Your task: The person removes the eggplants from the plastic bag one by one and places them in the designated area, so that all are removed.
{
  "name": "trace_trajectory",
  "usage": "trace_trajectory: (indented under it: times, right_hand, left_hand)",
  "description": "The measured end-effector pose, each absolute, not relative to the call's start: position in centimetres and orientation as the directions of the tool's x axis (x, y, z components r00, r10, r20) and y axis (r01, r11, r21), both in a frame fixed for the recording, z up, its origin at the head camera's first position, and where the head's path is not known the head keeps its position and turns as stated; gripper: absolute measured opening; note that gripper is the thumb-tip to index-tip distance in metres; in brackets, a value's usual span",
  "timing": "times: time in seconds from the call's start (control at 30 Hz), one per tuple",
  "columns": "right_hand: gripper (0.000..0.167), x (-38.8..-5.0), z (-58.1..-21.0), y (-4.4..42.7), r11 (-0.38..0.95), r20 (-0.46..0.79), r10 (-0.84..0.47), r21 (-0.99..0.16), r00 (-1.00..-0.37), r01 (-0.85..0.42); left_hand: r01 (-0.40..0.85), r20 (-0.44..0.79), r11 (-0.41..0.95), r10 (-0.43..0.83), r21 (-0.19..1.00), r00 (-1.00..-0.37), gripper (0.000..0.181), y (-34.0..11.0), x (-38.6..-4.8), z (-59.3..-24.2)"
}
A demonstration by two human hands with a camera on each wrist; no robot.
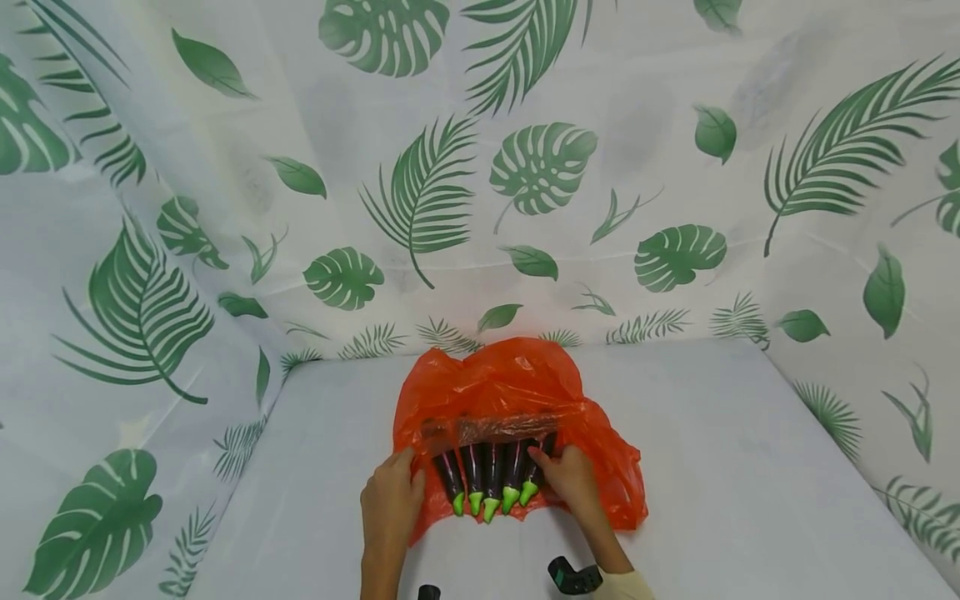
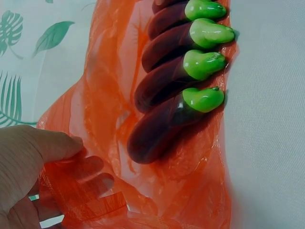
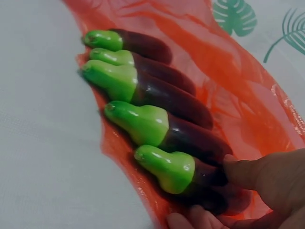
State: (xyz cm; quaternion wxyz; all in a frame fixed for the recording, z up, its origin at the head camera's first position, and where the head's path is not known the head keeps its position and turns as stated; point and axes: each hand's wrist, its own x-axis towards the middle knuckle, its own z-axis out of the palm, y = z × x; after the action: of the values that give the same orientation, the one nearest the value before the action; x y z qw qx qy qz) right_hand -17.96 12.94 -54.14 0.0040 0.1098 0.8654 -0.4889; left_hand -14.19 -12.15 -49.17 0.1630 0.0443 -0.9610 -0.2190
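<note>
Several small dark purple eggplants [image 1: 492, 471] with bright green caps lie side by side on a red plastic bag [image 1: 517, 367]. Their caps point toward the person, and the far ends go under a thin fold of the bag. At the bag's left edge the left hand [image 1: 393, 500] holds the plastic between thumb and fingers; in the left wrist view its fingers show through the red film. The right hand [image 1: 573, 479] grips the rightmost eggplant [image 3: 178, 171], thumb on one side and fingers on the other, partly hidden in the right wrist view.
The bag lies on a white cloth-covered table [image 1: 697, 433]. A white sheet with green leaf prints [image 1: 630, 167] rises behind and at both sides. Black wrist devices [image 1: 576, 577] show near the bottom edge.
</note>
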Motion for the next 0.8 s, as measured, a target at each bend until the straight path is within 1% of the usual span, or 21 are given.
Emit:
trace_trajectory:
  times: [0.07, 0.17, 0.33, 0.6, 0.8]
  right_hand:
    - [0.042, -17.97, -54.15, 12.87, 0.522, -0.082, 0.2, -0.835, -0.976, 0.176]
    - [0.04, -17.97, -54.11, 12.73, 0.525, -0.071, 0.217, -0.832, -0.974, 0.178]
    - [0.037, -17.99, -54.11, 12.53, 0.494, -0.11, 0.231, -0.842, -0.967, 0.214]
    - [0.034, -17.8, -54.0, 12.59, 0.418, -0.178, 0.236, -0.869, -0.955, 0.265]
    - [0.034, -17.68, -53.6, 12.84, 0.396, -0.206, 0.226, -0.873, -0.952, 0.283]
  left_hand:
    - [-0.01, 0.297, 0.901, -0.153, 0.434, -0.943, 0.014, -12.18, -14.26, -49.19]
    - [-0.01, 0.288, 0.897, -0.152, 0.441, -0.945, 0.014, -12.19, -14.27, -49.24]
    - [-0.013, 0.288, 0.897, -0.155, 0.442, -0.945, 0.013, -12.19, -14.2, -49.22]
    - [0.011, 0.333, 0.902, -0.148, 0.431, -0.931, 0.014, -12.26, -14.06, -49.14]
    - [-0.011, 0.306, 0.898, -0.162, 0.441, -0.938, 0.012, -12.36, -14.07, -49.01]
